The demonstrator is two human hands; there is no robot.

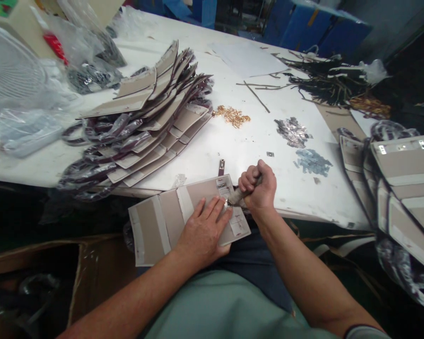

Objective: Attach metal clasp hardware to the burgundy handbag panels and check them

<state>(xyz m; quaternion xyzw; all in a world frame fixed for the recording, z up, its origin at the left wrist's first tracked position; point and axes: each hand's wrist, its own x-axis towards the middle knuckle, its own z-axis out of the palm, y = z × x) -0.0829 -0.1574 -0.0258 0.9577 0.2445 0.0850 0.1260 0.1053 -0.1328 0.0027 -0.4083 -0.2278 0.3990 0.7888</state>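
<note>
A tan flat bag panel (pixel 155 226) lies across my lap and the table's front edge. My left hand (pixel 205 230) presses flat on it, fingers stretched out toward a small metal fitting (pixel 227 204). My right hand (pixel 256 188) is closed in a fist round a tool with a pale handle (pixel 238 195), its tip down on the panel beside my left fingertips. A small brown tab (pixel 221 167) lies just beyond the panel.
A fanned stack of similar panels (pixel 144 122) fills the left of the white table (pixel 254 136). Gold fittings (pixel 232 115), two heaps of silver plates (pixel 292 131) (pixel 313 162), dark straps (pixel 325 80), more panels (pixel 403 179) at right, a cardboard box (pixel 74 278) lower left.
</note>
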